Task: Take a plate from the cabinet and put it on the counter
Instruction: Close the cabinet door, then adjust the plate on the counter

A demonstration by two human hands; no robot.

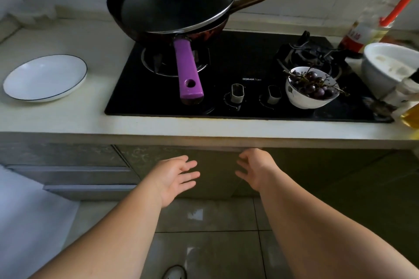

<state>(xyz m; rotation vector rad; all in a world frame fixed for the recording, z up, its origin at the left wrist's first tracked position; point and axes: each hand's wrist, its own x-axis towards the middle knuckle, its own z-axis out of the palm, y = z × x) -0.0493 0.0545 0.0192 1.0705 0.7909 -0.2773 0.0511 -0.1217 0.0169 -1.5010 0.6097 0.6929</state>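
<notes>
A white plate with a thin dark rim (45,77) lies on the pale counter (68,118) at the left, beside the hob. Below the counter's front edge, my left hand (174,176) and my right hand (255,171) hover in front of the green cabinet door (215,179), palms turned toward each other, fingers spread, holding nothing. Both hands are close to the door; whether they touch it I cannot tell. The cabinet's inside is hidden.
A black gas hob (238,97) carries a lidded wok with a purple handle (188,70) and a white bowl of dark grapes (311,87). An oil bottle (371,22) and a white pot (390,65) crowd the right. Grey drawers (68,170) sit at lower left.
</notes>
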